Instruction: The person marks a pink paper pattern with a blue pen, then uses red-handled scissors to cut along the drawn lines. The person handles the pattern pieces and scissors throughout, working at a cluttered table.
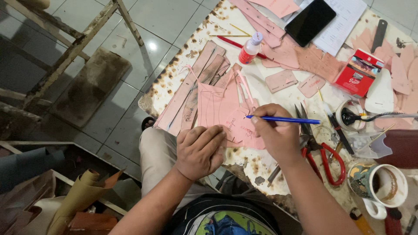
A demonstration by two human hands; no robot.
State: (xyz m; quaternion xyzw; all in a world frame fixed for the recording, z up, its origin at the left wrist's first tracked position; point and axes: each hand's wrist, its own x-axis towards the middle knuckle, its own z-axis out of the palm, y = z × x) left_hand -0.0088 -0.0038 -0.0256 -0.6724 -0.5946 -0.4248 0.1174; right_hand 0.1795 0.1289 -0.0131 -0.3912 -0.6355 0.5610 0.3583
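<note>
At frame centre the right hand (pixel 278 135) pinches a blue pen (pixel 285 119) in its fingers, tip on a pink paper pattern (pixel 226 111). The left hand (pixel 200 150) lies flat on that pattern's lower edge, fingers together. Red-handled scissors (pixel 324 154) lie just right; a glue bottle (pixel 250 48) stands above; a mug (pixel 383 185) sits lower right on the scorched surface (pixel 257 165).
</note>
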